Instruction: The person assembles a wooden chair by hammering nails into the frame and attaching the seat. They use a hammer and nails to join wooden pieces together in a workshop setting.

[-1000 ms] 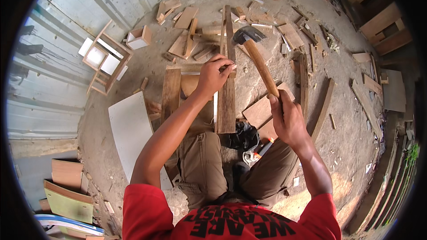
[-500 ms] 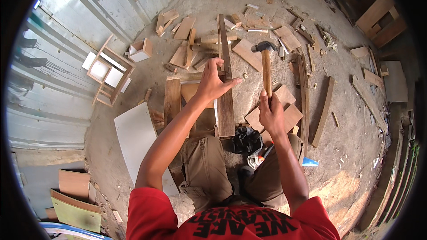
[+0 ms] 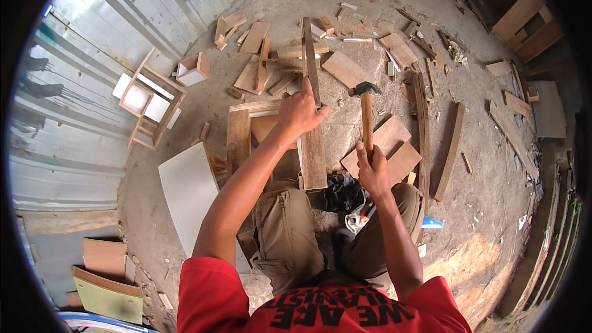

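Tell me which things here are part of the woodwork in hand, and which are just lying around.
In hand:
left hand on the long plank
right hand gripping the hammer
wooden frame

Lying about:
scrap offcuts
white board
small open box
black bag

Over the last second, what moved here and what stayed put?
The right hand swung the hammer from a raised tilt down to upright beside the long plank. The left hand kept its grip on that plank, and the wooden frame stayed in place.
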